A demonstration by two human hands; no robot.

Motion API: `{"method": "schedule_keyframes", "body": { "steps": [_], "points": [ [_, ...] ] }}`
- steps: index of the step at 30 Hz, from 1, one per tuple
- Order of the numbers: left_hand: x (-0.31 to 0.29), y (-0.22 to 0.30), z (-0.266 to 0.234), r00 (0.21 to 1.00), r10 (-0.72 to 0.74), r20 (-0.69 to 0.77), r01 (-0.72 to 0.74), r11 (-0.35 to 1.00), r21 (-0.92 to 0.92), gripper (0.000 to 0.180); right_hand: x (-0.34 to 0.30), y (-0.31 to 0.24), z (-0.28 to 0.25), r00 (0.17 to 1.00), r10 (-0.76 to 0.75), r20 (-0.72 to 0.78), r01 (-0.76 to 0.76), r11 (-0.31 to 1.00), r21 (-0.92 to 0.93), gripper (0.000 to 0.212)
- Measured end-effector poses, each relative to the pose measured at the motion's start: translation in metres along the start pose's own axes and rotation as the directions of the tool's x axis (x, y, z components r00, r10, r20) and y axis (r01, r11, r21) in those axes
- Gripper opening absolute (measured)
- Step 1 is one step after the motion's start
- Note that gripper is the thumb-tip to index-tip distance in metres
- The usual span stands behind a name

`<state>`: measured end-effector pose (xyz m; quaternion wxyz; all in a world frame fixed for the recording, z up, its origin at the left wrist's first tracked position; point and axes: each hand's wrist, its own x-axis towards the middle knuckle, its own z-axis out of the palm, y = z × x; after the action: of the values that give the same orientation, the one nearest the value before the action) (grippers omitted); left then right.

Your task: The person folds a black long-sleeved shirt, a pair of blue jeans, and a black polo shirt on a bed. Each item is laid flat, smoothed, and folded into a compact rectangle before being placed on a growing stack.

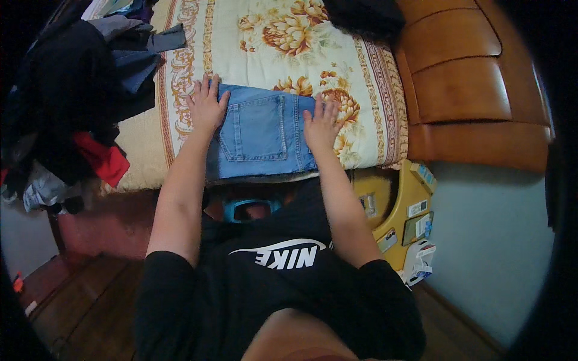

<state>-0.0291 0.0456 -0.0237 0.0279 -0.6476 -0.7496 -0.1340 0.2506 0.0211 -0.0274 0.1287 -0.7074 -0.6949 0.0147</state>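
A folded pair of blue jeans (259, 129) lies at the near edge of a bed, one back pocket facing up. My left hand (208, 107) rests flat on the left end of the denim, its fingers spread and the tips reaching past the far edge. Across from it, my right hand (322, 123) lies on the waistband end at the right, fingers also spread and pointing away from me. Neither hand grips the cloth. Under the jeans is a cream bedspread (235, 51) with brown and orange flowers and patterned borders.
A heap of dark clothes (72, 96) is at the left, with a red cloth (103, 157) hanging from it. A brown padded headboard (463, 90) stands at the right. Below it is a yellow bedside unit (394, 213) bearing small items. A black item (367, 15) lies at the far right of the bed.
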Motion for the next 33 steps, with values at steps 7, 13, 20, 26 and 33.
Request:
{"method": "schedule_keyframes", "body": {
  "steps": [7,13,20,26,33],
  "points": [
    [-0.07,-0.003,-0.011,0.999,-0.006,-0.049,0.0,0.992,-0.123,0.055,-0.033,0.007,-0.011,0.998,-0.012,0.068,0.015,0.999,-0.047,0.062],
    [-0.173,-0.006,-0.028,0.997,0.068,0.046,-0.057,0.976,-0.209,0.052,-0.113,-0.006,-0.018,0.99,-0.043,0.132,0.055,0.994,-0.09,0.059],
    [-0.151,0.014,-0.052,1.0,0.015,-0.024,-0.02,0.976,-0.216,0.054,-0.079,-0.044,-0.043,0.978,-0.142,0.151,0.135,0.989,0.056,0.061],
    [-0.077,0.032,-0.022,0.989,0.119,0.092,-0.118,0.993,-0.02,0.06,-0.009,-0.05,-0.003,0.938,-0.342,0.063,0.343,0.939,-0.015,0.059],
    [-0.022,-0.012,-0.016,0.984,-0.173,0.047,0.177,0.894,-0.411,0.075,0.043,0.013,-0.014,0.953,-0.192,0.233,0.167,0.978,0.124,0.05]
  ]
}}
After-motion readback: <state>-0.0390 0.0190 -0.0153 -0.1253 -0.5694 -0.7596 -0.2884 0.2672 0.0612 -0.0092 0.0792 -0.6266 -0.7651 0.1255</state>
